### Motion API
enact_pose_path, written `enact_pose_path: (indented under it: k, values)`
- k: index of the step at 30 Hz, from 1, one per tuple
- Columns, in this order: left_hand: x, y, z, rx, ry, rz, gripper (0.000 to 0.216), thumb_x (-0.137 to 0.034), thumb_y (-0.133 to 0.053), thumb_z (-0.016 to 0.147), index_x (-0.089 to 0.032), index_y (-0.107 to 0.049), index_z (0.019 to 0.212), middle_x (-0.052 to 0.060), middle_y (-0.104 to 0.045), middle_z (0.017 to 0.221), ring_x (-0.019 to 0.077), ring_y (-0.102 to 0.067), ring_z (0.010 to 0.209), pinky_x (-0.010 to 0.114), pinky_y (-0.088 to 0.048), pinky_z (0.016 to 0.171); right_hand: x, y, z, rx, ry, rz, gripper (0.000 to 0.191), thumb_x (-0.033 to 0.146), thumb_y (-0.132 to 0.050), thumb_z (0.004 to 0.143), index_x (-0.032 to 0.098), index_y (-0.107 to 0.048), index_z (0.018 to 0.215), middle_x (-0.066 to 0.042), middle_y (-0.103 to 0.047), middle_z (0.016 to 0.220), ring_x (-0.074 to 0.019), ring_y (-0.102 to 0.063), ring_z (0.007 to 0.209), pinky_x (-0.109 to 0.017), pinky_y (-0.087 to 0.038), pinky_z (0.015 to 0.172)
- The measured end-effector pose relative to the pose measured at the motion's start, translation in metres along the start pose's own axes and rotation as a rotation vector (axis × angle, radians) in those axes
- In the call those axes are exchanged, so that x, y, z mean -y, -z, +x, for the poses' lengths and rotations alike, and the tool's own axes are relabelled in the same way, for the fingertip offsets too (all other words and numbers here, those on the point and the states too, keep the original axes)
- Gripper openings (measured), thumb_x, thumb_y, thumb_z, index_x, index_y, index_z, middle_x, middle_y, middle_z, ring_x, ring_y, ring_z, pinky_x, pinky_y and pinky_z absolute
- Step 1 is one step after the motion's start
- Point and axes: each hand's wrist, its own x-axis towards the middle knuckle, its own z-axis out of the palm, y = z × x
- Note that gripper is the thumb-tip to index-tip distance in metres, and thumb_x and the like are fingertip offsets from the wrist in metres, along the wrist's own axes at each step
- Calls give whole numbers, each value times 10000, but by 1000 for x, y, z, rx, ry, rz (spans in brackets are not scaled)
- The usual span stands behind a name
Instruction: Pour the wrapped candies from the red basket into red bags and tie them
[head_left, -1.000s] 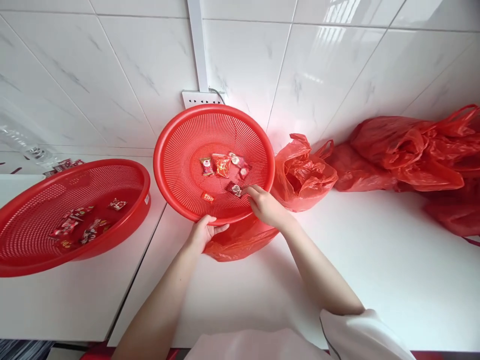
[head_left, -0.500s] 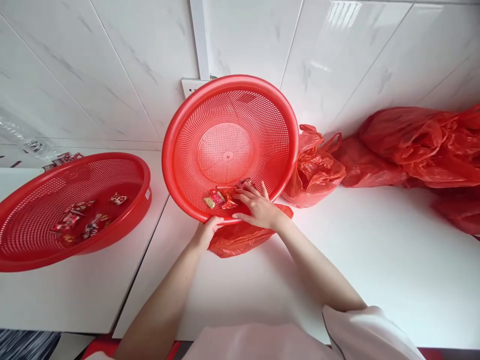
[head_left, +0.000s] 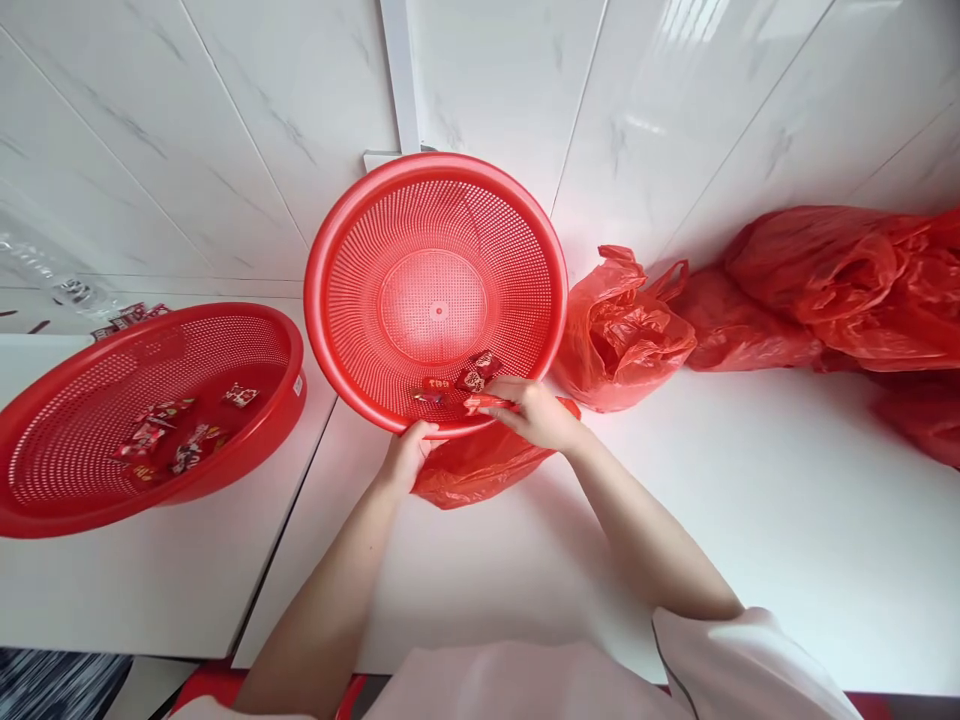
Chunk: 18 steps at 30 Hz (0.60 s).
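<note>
My left hand (head_left: 406, 457) grips the near rim of a round red perforated basket (head_left: 435, 200), which is tilted up toward me against the tiled wall. A few small red wrapped candies (head_left: 471, 377) lie at its low near edge. My right hand (head_left: 534, 412) is at that edge with its fingers pinched on a red candy wrapper (head_left: 486, 403). Under the basket rim lies a red plastic bag (head_left: 472, 465), partly hidden by both hands.
A second red basket (head_left: 60, 490) with several wrapped candies sits on the left counter. More red plastic bags (head_left: 626, 335) lie to the right along the wall, with a larger heap (head_left: 840, 290) beyond. A dark gap separates the two white counters.
The basket was tipped up more steeply and the candies slid from its middle to the near rim. My right hand went from spread over them to pinching one at the edge.
</note>
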Motion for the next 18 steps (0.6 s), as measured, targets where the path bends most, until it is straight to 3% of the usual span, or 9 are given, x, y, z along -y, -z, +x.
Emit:
enact_pose_path:
  k: [4, 7, 10, 13, 14, 16, 18]
  values:
    - [-5, 0, -1, -25, -21, 24, 369, -174, -577, 698, -60, -673, 1036, 139, -725, 988, 317, -665, 989, 456, -489, 932, 3, 16, -5, 33, -103, 96, 320, 424, -488, 920, 175, -688, 917, -16, -663, 806, -149, -592, 725, -261, -470, 683]
    - [-8, -2, -2, -19, 8, 27, 385, -193, -572, 699, -42, -673, 1038, 153, -721, 996, 323, -660, 998, 458, -488, 932, 3, 25, -9, 55, -133, 146, 381, 461, -471, 916, 162, -677, 801, -3, -653, 748, -142, -573, 669, -250, -442, 606]
    - [-9, -3, -2, -17, 8, 20, 376, -204, -576, 698, -30, -676, 1016, 165, -717, 1005, 328, -654, 1010, 458, -480, 943, 2, 30, -12, 176, -123, 166, 347, 443, -469, 919, 188, -702, 890, -5, -687, 822, -156, -604, 725, -260, -465, 649]
    - [-9, -4, -2, -5, -40, -14, 352, -174, -577, 686, -50, -678, 999, 152, -720, 1004, 324, -648, 1029, 464, -472, 958, 1, 32, -13, 316, -177, 24, 264, 457, -589, 847, 238, -708, 933, -3, -703, 848, -164, -626, 741, -269, -479, 663]
    - [-9, -4, -2, -2, -64, -27, 351, -158, -577, 681, -62, -677, 1003, 142, -721, 1006, 320, -647, 1034, 464, -471, 961, 1, 31, -13, 282, -225, -73, 267, 475, -609, 828, 241, -706, 913, -7, -701, 821, -168, -626, 718, -277, -476, 646]
    - [-8, -5, -2, 10, -95, -42, 358, -134, -573, 683, -83, -673, 1023, 127, -720, 1019, 309, -645, 1045, 458, -471, 964, 2, 27, -12, 80, -324, -280, 301, 498, -566, 854, 227, -692, 886, -22, -680, 733, -179, -616, 658, -300, -466, 617]
    - [-6, -7, -3, 31, -97, -37, 361, -129, -567, 698, -92, -669, 1043, 122, -717, 1031, 304, -640, 1058, 454, -471, 966, 3, 17, -8, -114, -319, -370, 329, 462, -458, 926, 211, -671, 920, -34, -666, 719, -184, -619, 658, -320, -477, 643]
